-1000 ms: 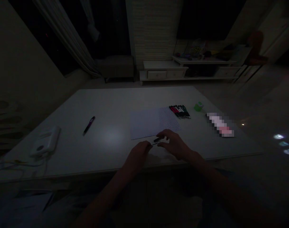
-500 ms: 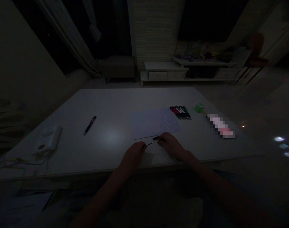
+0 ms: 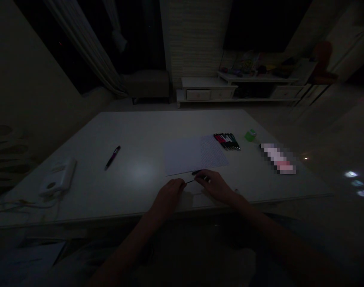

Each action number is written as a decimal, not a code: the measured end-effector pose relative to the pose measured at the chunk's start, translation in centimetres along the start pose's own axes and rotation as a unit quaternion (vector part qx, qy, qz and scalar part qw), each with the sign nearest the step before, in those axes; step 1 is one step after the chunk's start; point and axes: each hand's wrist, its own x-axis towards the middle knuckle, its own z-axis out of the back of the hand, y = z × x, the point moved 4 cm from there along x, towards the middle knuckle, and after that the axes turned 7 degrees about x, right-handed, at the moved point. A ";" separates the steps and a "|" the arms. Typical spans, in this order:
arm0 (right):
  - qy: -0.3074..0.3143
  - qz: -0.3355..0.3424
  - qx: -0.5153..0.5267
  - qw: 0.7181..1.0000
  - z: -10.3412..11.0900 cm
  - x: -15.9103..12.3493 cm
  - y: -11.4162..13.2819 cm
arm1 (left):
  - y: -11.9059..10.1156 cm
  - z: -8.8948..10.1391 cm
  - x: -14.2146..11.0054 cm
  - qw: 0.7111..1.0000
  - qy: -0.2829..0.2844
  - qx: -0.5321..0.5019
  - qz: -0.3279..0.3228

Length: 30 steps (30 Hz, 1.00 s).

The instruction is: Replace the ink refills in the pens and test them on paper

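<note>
A slim black pen (image 3: 196,172), its thin dark tip bare, sits slantwise in the right hand (image 3: 215,186), the point just beside the left hand (image 3: 170,194).

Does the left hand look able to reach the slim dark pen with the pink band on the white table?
Probably yes. Nothing shows between the left hand and the slim dark pen across the white table, though it would likely first leave the thin black rod at its fingertips.

Dim living room, white drawer cabinet (image 3: 207,94), curtains (image 3: 86,44)
</note>
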 end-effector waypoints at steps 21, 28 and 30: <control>0.060 0.021 -0.024 0.998 0.1 0.5 -0.4 | -0.3 0.2 0.0 1.000 0.010 0.012 -0.015; -0.050 0.065 -0.204 0.975 1.7 1.9 -3.4 | 0.5 0.6 -0.1 1.000 -0.014 0.009 -0.004; -0.043 0.067 -0.193 0.978 1.5 1.9 -3.4 | 0.6 0.9 -0.1 1.000 -0.014 0.007 0.003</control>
